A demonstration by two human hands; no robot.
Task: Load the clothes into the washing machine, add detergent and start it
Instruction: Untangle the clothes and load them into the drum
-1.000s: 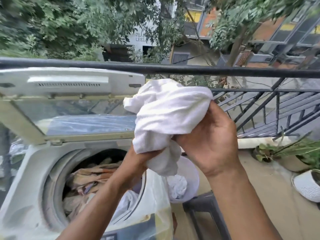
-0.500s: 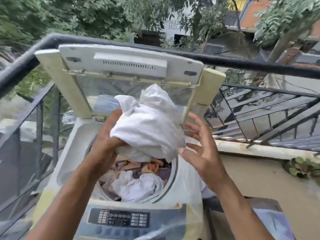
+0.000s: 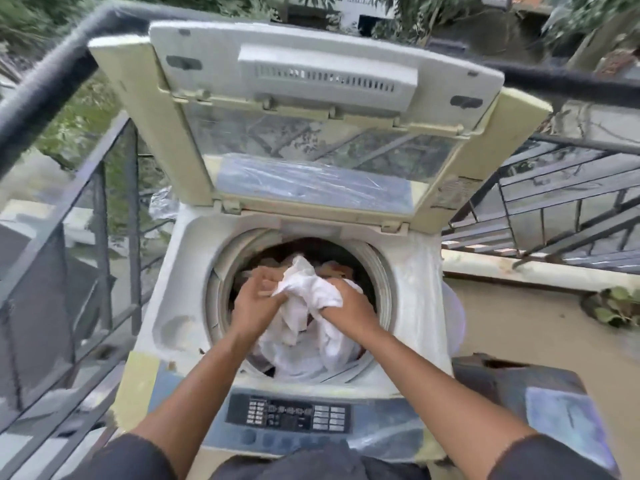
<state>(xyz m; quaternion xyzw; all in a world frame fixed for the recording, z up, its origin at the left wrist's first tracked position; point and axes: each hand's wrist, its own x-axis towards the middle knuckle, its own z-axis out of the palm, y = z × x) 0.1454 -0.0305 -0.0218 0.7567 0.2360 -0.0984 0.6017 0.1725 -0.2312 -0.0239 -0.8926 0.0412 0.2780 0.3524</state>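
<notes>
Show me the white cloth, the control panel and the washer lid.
white cloth (image 3: pixel 308 289), head view, bunched middle.
control panel (image 3: pixel 289 414), head view, dark display.
washer lid (image 3: pixel 325 72), head view, grey vented handle.

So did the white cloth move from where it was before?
Yes. The white cloth went down from in front of the open lid into the washing machine drum, both hands gripping it.

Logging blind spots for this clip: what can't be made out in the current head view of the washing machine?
- Control panel labels: too small and blurred to read.
- Lower drum: hidden under the white cloth and other clothes.
- Fingers of left hand and right hand: partly buried in the cloth.
- Dark object at right: blurred, unidentifiable.
- Detergent: none visible.
</notes>
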